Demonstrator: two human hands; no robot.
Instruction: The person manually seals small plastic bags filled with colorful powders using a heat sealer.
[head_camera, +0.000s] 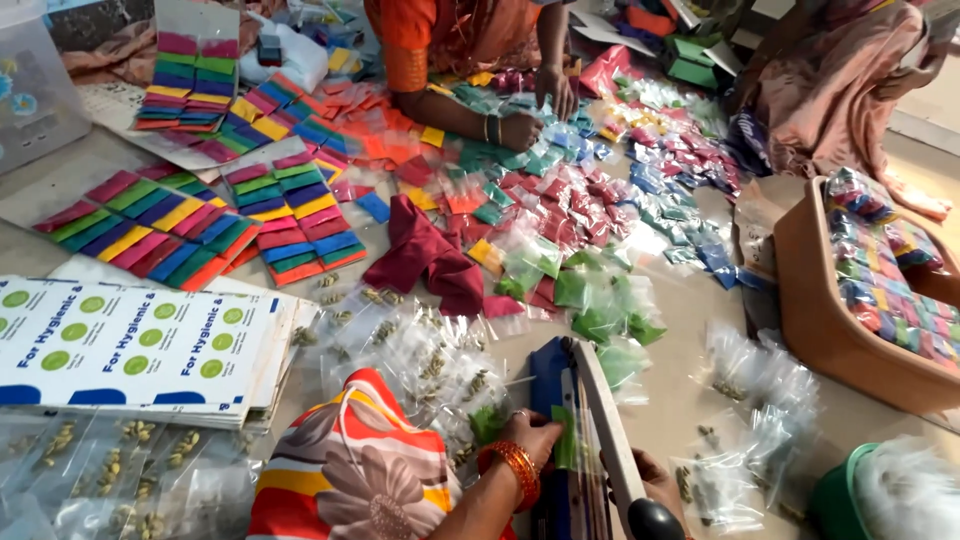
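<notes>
Green packet (563, 450) pinched in left grip (535, 440), right grip (655, 485) state unclear, blue sealer (560, 390).

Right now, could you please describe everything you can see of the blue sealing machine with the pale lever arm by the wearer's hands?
The blue sealing machine with the pale lever arm lies on the floor at the bottom centre. Its body looks like blue metal; the long cream arm is raised at a slant and ends in a black round knob. The left hand, with orange bangles, holds a small clear pouch of green powder against the blue bar. The right hand sits beneath the arm, partly hidden.
</notes>
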